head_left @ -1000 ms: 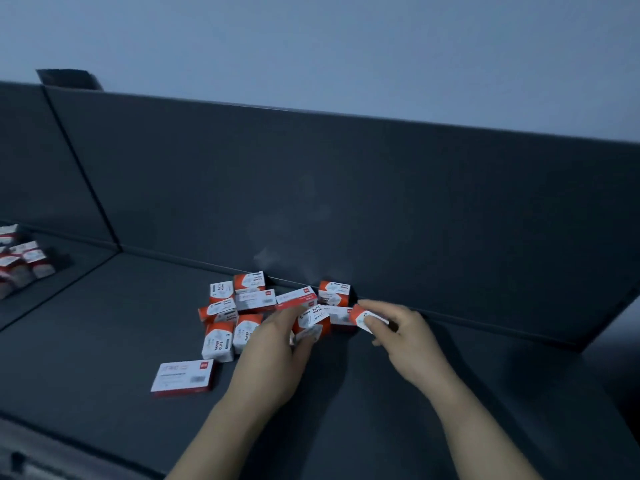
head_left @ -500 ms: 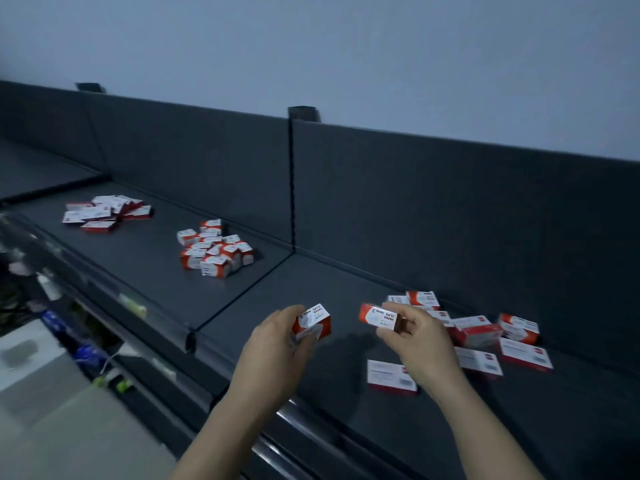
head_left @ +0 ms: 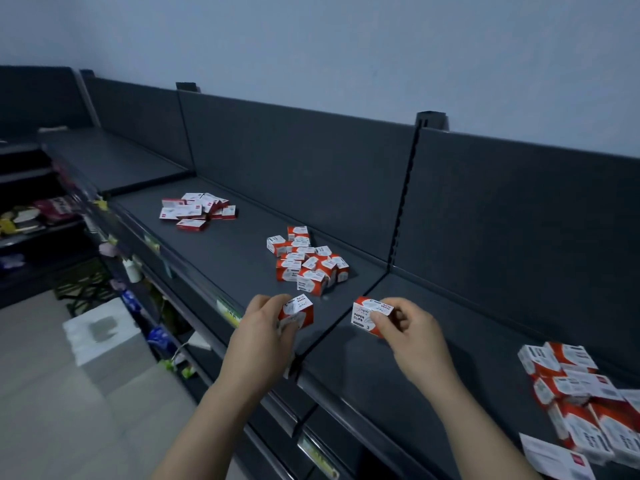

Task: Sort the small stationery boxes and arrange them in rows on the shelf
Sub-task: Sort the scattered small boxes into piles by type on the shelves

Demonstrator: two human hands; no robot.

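While both hands hover at the front edge of the shelf [head_left: 221, 261], either side of the seam [head_left: 341, 320] between two panels, the left hand [head_left: 263, 329] curls its fingers round a red-and-white box [head_left: 298, 310], whose lower face is hidden behind the fingertips. The right hand [head_left: 412, 336] pinches a second box [head_left: 367, 315], marked PAPER CLIPS, by its right end. A heap [head_left: 308, 263] of similar boxes lies near the shelf's back edge left of the seam, with flatter boxes [head_left: 195, 211] further left. A third heap [head_left: 581, 393] is cut off at the right.
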